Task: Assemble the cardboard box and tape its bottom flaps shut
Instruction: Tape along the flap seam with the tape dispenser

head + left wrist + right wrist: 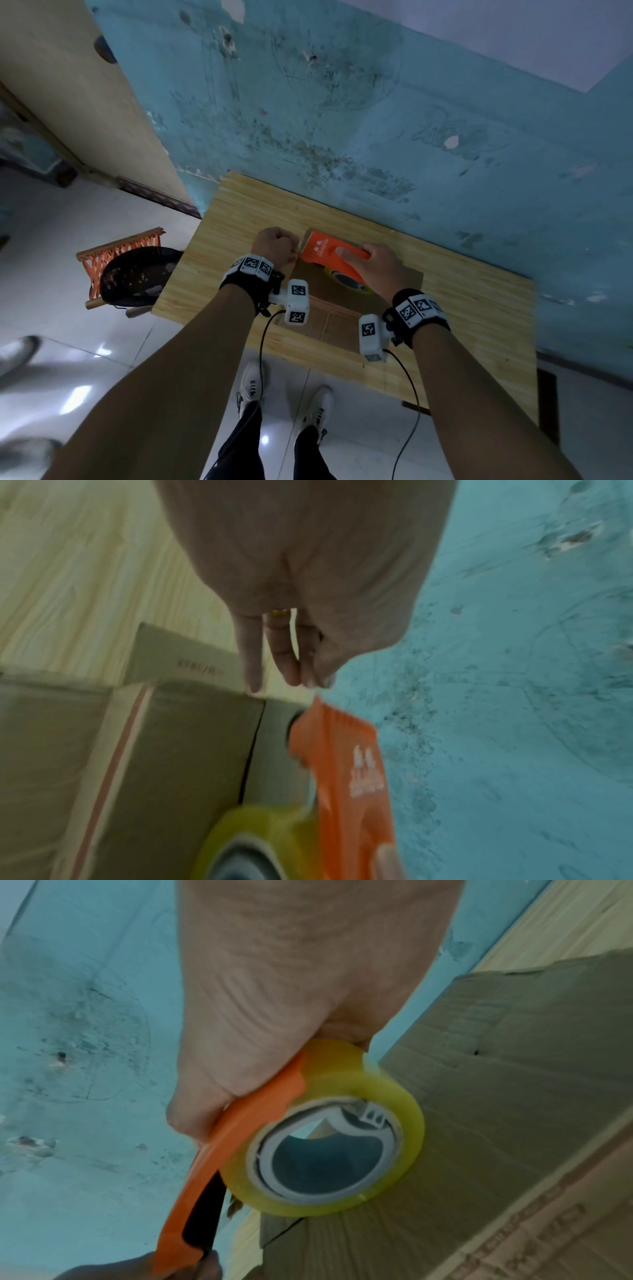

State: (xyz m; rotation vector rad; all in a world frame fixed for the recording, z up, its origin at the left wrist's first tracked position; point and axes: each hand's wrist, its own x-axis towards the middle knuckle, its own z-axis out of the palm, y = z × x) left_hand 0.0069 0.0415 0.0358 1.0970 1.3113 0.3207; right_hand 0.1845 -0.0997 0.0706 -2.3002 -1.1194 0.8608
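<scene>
A brown cardboard box (pixel 310 284) stands on the wooden table (pixel 239 219) with its flaps folded shut on top; a seam runs between them (pixel 253 750). My right hand (pixel 380 265) grips an orange tape dispenser (pixel 325 251) carrying a yellowish clear tape roll (pixel 404 1096), held over the box's far edge. My left hand (pixel 277 245) is curled at the dispenser's toothed front edge. Its fingertips (pixel 291 674) point down at the box edge and seem to pinch the tape end, a thin shiny strip between them.
A scuffed blue wall (pixel 342 120) rises right behind the table. Left of the table, a black mesh basket (pixel 137 277) sits on an orange stool (pixel 120 246). Cables hang from both wrist cameras toward my feet on the tiled floor.
</scene>
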